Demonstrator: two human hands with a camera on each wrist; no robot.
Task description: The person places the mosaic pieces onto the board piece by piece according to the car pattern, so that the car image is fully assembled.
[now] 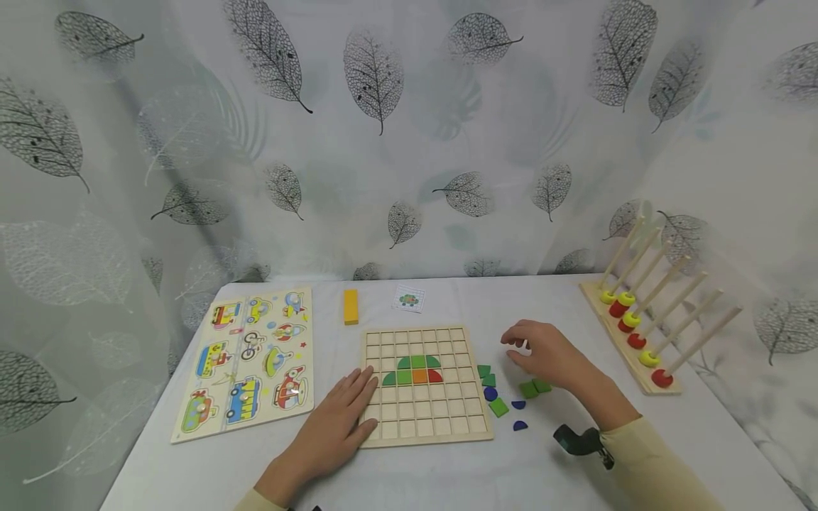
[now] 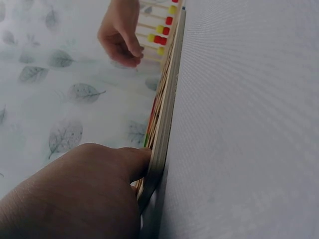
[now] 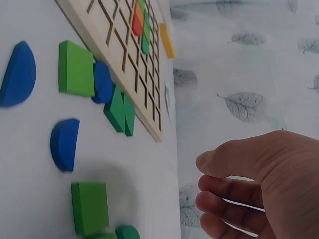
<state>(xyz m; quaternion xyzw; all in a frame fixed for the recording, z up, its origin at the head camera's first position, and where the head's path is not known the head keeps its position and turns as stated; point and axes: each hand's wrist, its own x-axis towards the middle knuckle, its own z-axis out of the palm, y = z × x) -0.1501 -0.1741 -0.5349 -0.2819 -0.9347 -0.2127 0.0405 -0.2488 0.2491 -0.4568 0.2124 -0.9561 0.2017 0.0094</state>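
Observation:
A wooden grid board [image 1: 427, 415] lies on the table, with green, orange and red pieces [image 1: 418, 369] set in some of its upper cells. My left hand [image 1: 335, 429] rests flat along the board's left edge, fingers extended over the rim. My right hand [image 1: 543, 351] hovers right of the board; in the right wrist view its fingers [image 3: 229, 191] are loosely bent, with nothing visible between them and the thumb. Below it lie green square pieces [image 3: 89, 209] and blue half-round pieces [image 3: 65, 144]. Dark green pieces [image 1: 486, 376] lie close to the board's right edge.
To the left lies a vehicle picture puzzle [image 1: 255, 358]. A yellow block [image 1: 351, 306] and a small pattern card [image 1: 409, 299] are behind the board. A peg rack [image 1: 639, 341] with red and yellow rings stands at the right. A leaf-print curtain [image 1: 409, 142] hangs behind the table.

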